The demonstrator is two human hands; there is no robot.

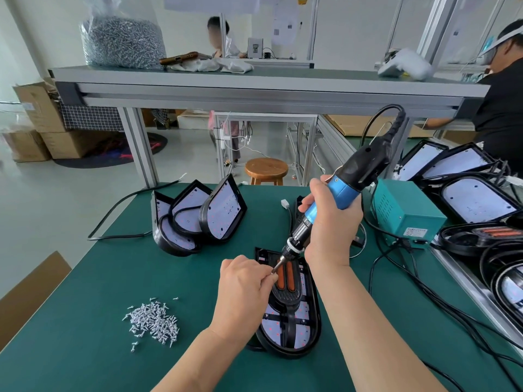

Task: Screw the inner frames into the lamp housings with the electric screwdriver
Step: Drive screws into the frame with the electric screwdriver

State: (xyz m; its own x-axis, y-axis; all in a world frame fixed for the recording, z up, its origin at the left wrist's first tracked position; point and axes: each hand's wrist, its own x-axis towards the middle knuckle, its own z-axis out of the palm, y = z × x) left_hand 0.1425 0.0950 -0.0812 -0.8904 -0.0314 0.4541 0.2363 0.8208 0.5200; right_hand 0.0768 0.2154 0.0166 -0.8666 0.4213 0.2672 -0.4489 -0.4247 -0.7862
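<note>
Green matting covers the worktop (141, 273), where the lamp housing (314, 323) lies flat before you with its black inner frame (283, 299) seated inside. Your right hand (331, 222) is wrapped round the blue electric screwdriver (353, 171), tilted bit-down over the frame, while your left hand (243, 287) pinches a screw (274, 271) at the bit.

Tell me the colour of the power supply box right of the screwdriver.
Teal green, with a small white label; the power supply box shows in the head view.
</note>
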